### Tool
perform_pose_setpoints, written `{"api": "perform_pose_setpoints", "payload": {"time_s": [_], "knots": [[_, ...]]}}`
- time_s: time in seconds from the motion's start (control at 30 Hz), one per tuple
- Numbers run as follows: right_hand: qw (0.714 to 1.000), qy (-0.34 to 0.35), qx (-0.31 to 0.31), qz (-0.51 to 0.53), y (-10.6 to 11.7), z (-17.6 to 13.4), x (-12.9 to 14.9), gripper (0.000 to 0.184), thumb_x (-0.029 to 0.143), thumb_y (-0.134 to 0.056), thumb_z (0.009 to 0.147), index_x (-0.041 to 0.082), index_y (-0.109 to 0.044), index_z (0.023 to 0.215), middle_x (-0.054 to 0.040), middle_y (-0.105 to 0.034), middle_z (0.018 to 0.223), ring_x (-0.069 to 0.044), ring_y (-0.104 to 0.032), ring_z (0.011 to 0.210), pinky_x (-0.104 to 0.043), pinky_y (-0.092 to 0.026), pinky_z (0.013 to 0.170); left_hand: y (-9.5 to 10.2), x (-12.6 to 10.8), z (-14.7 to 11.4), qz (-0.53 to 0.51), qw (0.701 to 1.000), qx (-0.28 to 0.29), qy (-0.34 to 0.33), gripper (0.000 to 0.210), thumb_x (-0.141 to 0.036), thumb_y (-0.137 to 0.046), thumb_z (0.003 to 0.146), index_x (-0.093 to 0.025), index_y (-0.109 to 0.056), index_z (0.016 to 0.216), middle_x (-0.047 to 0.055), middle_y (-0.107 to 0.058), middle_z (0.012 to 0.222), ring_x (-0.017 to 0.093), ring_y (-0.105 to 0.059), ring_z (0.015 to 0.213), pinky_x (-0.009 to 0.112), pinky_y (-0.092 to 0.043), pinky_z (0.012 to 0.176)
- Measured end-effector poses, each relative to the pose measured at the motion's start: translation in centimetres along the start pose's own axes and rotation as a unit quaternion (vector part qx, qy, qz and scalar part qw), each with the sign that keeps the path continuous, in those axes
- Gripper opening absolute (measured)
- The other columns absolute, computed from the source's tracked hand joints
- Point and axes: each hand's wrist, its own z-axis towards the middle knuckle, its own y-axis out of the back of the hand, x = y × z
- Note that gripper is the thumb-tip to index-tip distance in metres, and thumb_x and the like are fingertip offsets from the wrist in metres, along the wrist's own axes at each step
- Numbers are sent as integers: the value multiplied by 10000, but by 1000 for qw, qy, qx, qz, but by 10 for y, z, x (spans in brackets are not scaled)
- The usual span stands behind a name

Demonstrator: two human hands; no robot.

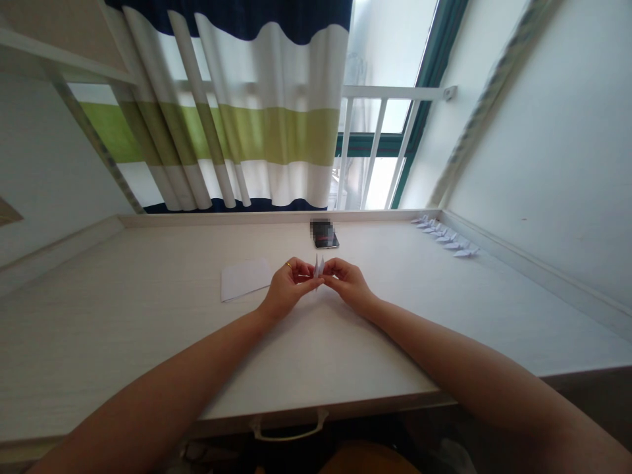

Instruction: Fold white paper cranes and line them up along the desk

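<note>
A small piece of folded white paper [320, 266] stands upright between my two hands, with thin points sticking up. My left hand [293, 282], with a ring on one finger, pinches its left side between thumb and fingers. From the right, my right hand [347, 282] pinches the same folded paper. The fingers hide its lower part. Just left of my left hand lies a stack of white paper sheets [245, 278], flat on the desk.
A dark phone [324, 235] lies beyond my hands on the white desk [162, 296]. Several folded paper cranes [444, 237] stand in a row at the far right corner. Behind the desk hangs a striped curtain [276, 131] beside a barred window. A drawer handle [289, 434] juts from the front edge.
</note>
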Motion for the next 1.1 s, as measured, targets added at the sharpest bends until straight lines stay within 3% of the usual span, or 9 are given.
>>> {"api": "perform_pose_setpoints", "payload": {"time_s": [0.43,0.67,0.87,1.1], "knots": [[999,-28,-12,45,0,0,1,233,328,-676,612,171,-515,670,27,-505,630,-102,-476,598,-251,-402,583,-1,-4,-2,51,998,-25,-16,225,-317,-701,576,-140,-600,672,12,-606,699,121,-550,649,251,-449,637],[997,-40,-11,64,-1,0,2,250,329,-693,596,167,-516,668,32,-497,625,-97,-465,592,-245,-385,569,-2,-6,-4,107,987,-51,-108,184,-299,-685,602,-149,-586,639,30,-580,804,114,-547,695,241,-459,661],[997,-40,-7,71,-2,0,3,226,298,-691,608,164,-514,651,34,-492,615,-92,-450,590,-238,-363,563,-2,-7,-5,114,988,-54,-89,185,-295,-679,610,-154,-581,679,6,-588,677,120,-553,655,265,-463,678],[995,-41,15,87,-1,0,2,188,283,-672,635,163,-541,697,31,-499,628,-98,-457,608,-249,-364,593,-1,-4,-2,88,992,-37,-77,158,-242,-653,644,-160,-545,724,-10,-572,692,111,-557,673,253,-454,677]]}}
